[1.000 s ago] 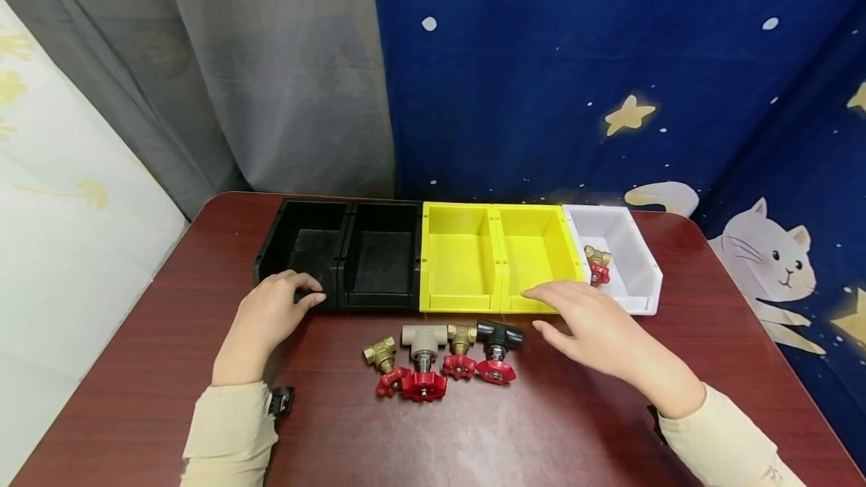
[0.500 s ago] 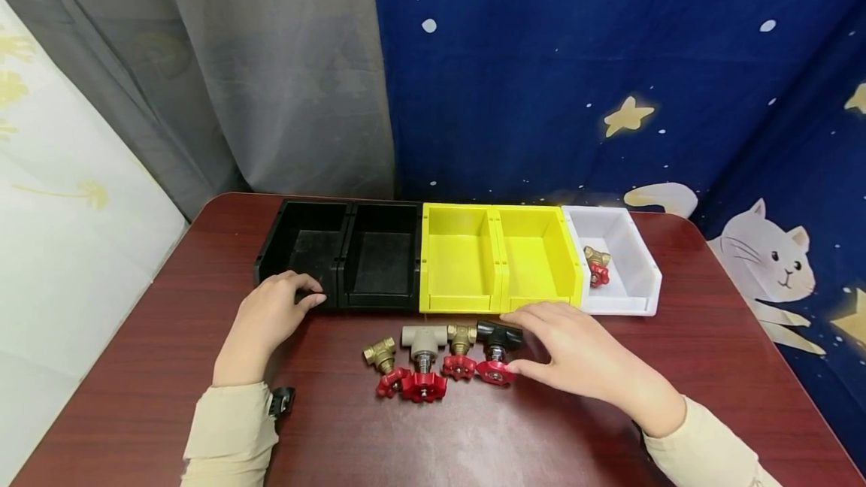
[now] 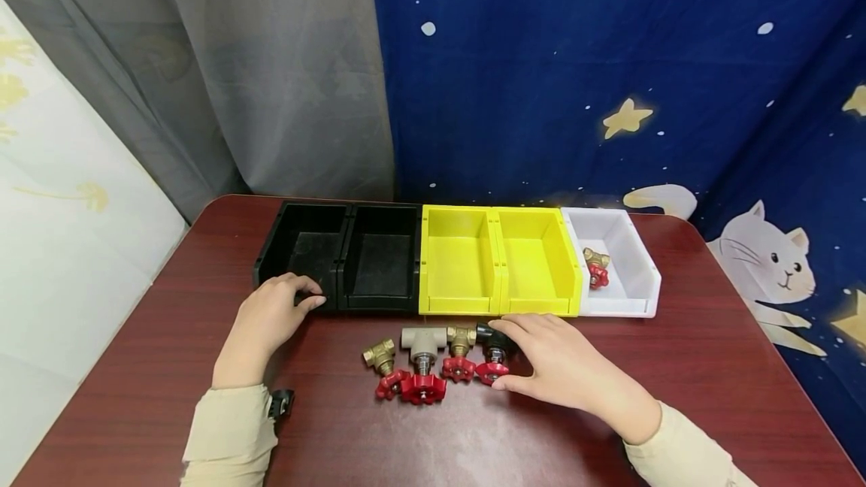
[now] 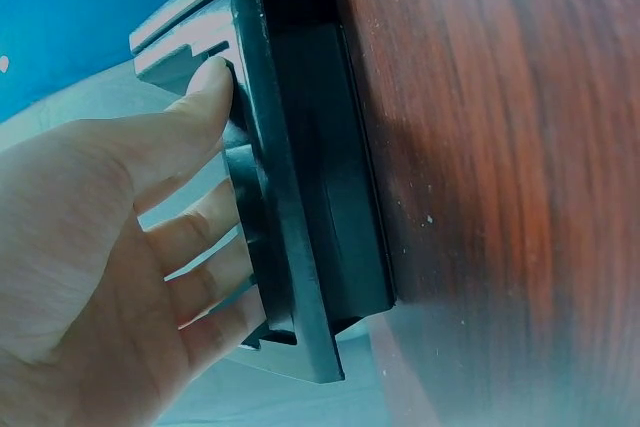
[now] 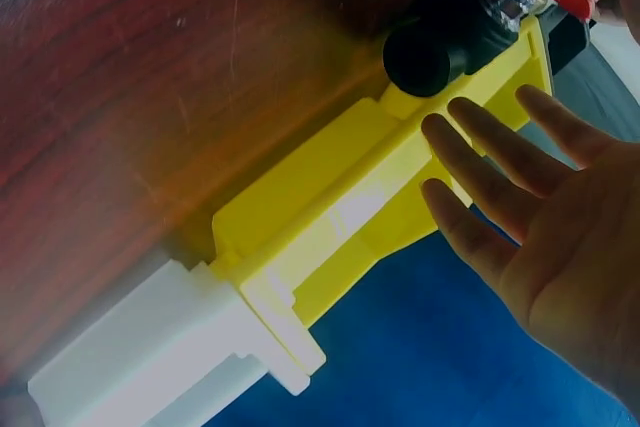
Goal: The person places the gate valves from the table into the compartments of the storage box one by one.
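Note:
My left hand (image 3: pixel 271 318) holds the front rim of the leftmost black bin (image 3: pixel 313 243), its thumb on the outside and its fingers over the edge; the left wrist view shows fingertips hidden behind the lip (image 4: pixel 275 197). My right hand (image 3: pixel 564 363) reaches over a black tee-shaped valve (image 3: pixel 485 334) with a red handwheel (image 3: pixel 491 373). Its thumb is beside the wheel; in the right wrist view the fingers (image 5: pixel 490 167) are spread and fairly straight. Left of that valve lie a brass valve (image 3: pixel 462 338), a grey valve (image 3: pixel 424 340) and another brass valve (image 3: pixel 380 354), all with red handwheels.
The bins stand in a row along the back of the table (image 3: pixel 338 434): a second black bin (image 3: pixel 382 254), two yellow bins (image 3: pixel 460 258) and a white bin (image 3: pixel 625 269). Inside the white bin lies a brass valve (image 3: pixel 597 265). Curtains hang behind.
My right hand has moved left and toward the table front, from beside the right yellow bin to over the black valve. My left hand has stayed on the black bin's rim.

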Action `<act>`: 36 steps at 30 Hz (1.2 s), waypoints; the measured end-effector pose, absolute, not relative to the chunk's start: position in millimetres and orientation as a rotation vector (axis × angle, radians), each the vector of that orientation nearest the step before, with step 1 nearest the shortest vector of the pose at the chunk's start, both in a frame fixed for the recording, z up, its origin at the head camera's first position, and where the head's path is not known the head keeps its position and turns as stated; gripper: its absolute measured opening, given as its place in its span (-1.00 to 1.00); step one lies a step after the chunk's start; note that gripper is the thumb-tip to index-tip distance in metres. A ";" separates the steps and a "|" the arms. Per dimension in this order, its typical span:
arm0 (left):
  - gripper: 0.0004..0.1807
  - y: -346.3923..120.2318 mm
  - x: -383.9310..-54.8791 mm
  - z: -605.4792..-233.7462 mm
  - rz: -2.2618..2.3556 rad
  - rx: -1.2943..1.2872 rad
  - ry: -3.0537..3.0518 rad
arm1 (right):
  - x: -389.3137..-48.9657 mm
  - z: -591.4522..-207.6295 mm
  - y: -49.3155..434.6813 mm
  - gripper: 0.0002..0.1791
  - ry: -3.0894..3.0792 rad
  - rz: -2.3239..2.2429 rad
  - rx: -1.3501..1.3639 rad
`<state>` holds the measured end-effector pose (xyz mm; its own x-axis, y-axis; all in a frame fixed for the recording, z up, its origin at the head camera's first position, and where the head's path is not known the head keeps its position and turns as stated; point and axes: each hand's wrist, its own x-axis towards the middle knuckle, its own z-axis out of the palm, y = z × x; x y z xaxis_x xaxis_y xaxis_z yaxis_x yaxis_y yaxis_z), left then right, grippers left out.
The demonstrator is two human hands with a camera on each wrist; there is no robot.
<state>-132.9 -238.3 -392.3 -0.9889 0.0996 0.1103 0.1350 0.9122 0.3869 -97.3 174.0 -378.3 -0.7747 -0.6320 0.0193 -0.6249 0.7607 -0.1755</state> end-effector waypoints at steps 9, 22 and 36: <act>-0.85 -237.8 -133.0 -391.9 -0.615 -0.186 -2.984 | -96.2 -390.9 163.9 -0.04 2.951 -0.194 -1.093; -0.85 -238.4 -133.0 -391.8 -0.613 -0.194 -2.981 | -98.4 -402.0 150.6 0.06 2.936 -0.099 -1.069; -0.86 -238.1 -132.7 -392.7 -0.609 -0.196 -2.975 | -100.2 -407.2 148.3 -0.01 2.990 -0.111 -1.069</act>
<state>-132.7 -238.1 -392.7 -0.9868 0.1058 0.1224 0.1454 0.9119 0.3838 -100.2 148.3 -407.2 -0.7728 -0.6320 0.0571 -0.6345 0.7710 -0.0539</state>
